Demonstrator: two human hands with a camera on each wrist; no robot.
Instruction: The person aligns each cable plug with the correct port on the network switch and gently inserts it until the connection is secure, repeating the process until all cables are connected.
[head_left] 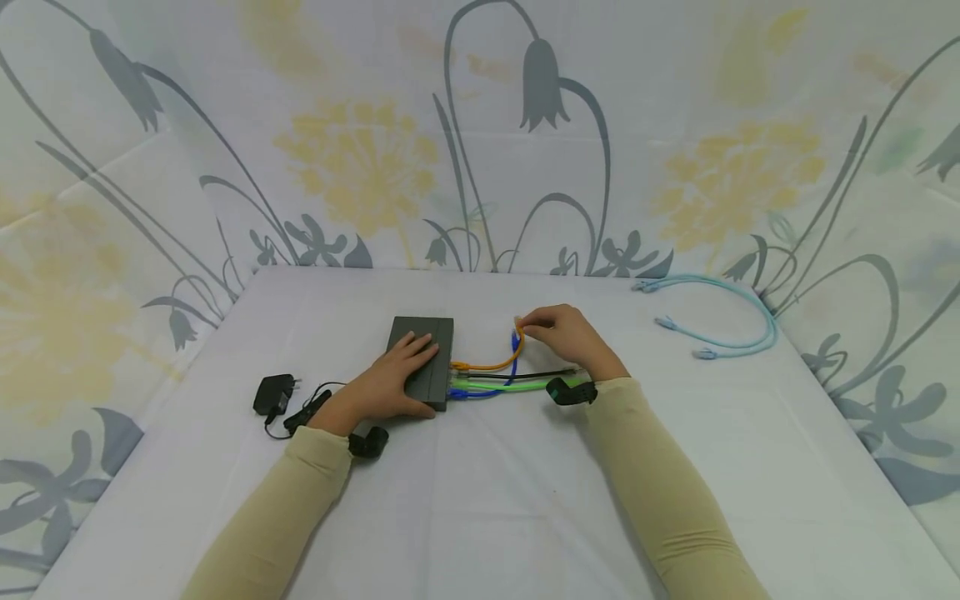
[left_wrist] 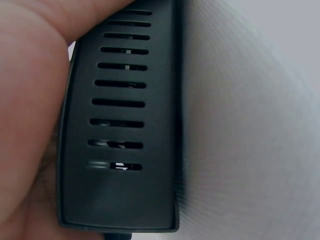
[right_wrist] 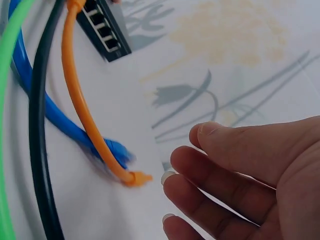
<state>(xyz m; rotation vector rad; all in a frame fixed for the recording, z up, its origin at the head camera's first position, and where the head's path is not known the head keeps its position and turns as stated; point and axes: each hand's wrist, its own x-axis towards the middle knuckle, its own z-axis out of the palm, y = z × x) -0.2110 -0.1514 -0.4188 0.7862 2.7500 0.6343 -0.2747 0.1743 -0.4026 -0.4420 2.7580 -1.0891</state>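
Left hand (head_left: 392, 380), spread-fingered, crosses the switch's (head_left: 433, 382) left edge. Right of the switch, a gap parts right hand's (head_left: 564, 333) loose fingers from orange cable (right_wrist: 78, 100).

- White-covered table (head_left: 480, 500), carrying a black network switch (head_left: 441, 372)
- Left of the switch: power adapter (head_left: 273, 395)
- Right of it: black, green, blue Ethernet cables (head_left: 525, 387)
- Farther right: light-blue Ethernet cables (head_left: 772, 329)

There were two hands (head_left: 386, 383), two wrist cameras (head_left: 369, 442), one table (head_left: 480, 483), one box (head_left: 431, 377), one power adapter (head_left: 274, 394) and six network cables (right_wrist: 75, 90), two pale blue.
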